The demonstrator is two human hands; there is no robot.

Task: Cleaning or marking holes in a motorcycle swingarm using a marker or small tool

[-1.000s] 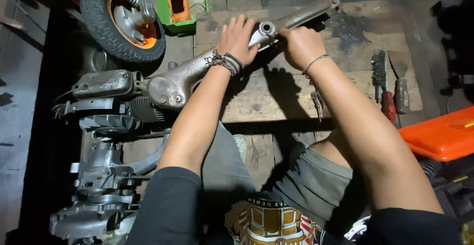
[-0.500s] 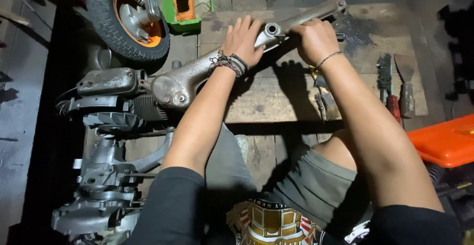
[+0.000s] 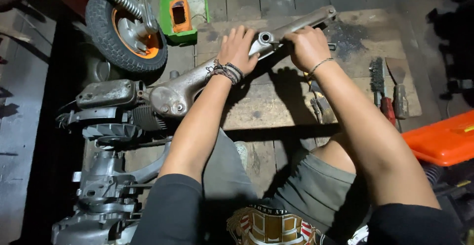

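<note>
Seen from above, on a worn wooden board [image 3: 296,102] on the floor: a long grey metal engine arm [image 3: 207,79], lying diagonally, its thick rounded end low at the left and its thin end high at the right, near the far edge of the board. Left hand [image 3: 237,50] laid flat on the middle of the arm, fingers spread and pressing down, not closed around anything; dark braided bracelets on the wrist. Right hand [image 3: 308,47] closed in a fist around the upper part of the same arm, just beside a short round tube that opens upward between both hands; a thin bracelet on this wrist. Whether something small is also inside the right fist, cannot tell. Left of the board, touching the thick end of the arm, a finned engine block [image 3: 113,126] with more grey casing parts below it. Farther up, a small wheel with orange rim [image 3: 126,33] and a spring beside it, and a green plastic tray [image 3: 185,10] with an orange part inside. At the right side of the board, a wire brush [image 3: 377,77] and a scraper [image 3: 397,84] lying side by side, well apart from the hands. At the right edge, an orange case [image 3: 442,139]. Bent knees in grey shorts at the bottom.
</note>
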